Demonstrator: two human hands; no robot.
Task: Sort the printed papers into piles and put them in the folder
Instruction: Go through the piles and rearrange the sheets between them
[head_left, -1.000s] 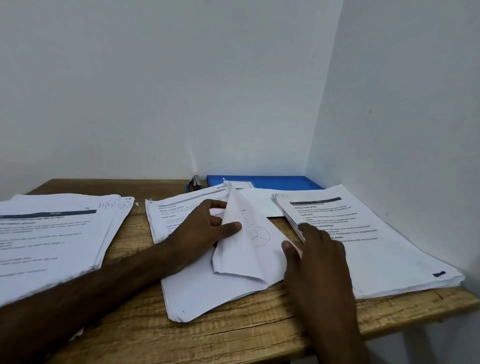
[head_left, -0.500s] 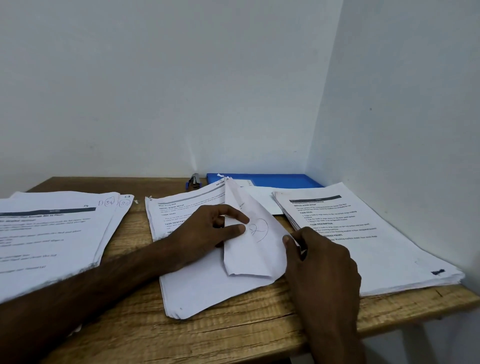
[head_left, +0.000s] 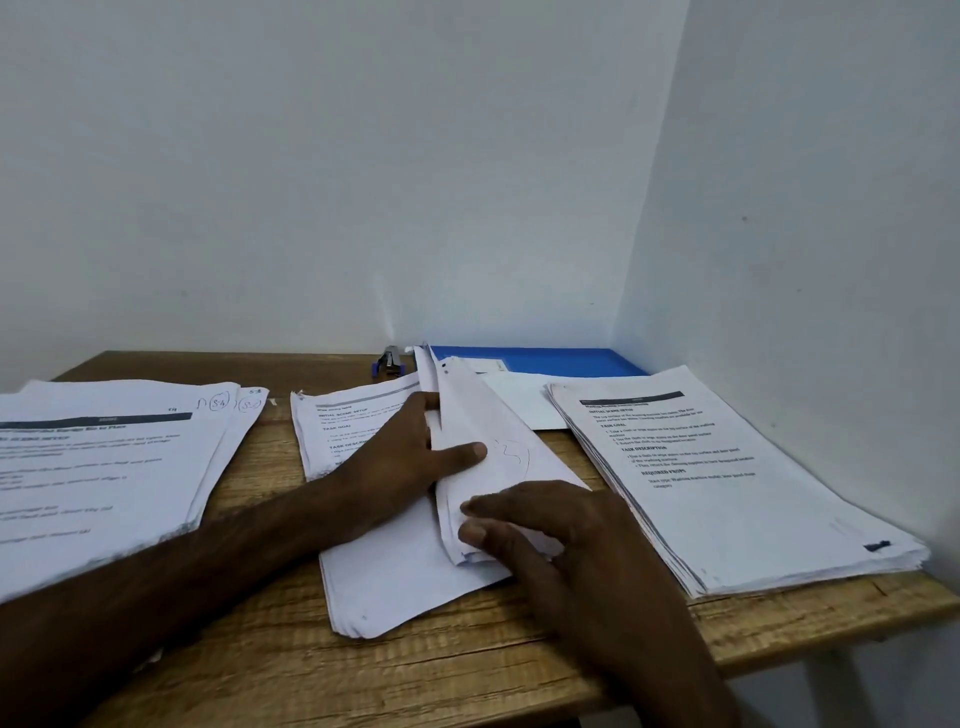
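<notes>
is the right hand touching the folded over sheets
Touching. In the head view the right hand rests its fingertips on the lower end of the folded-over sheets, with no gap.

This looks like a small office or study corner. A plain wooden desk (head_left: 467, 675) sits in the angle of two bare white walls (head_left: 363, 182). It is covered with paperwork: piles of printed papers (head_left: 727, 493) (typed sheets with bold headings and numbered lines), a blue folder (head_left: 571, 359) lying flat at the back, and a small stapler (head_left: 389, 360) just beside it.
</notes>
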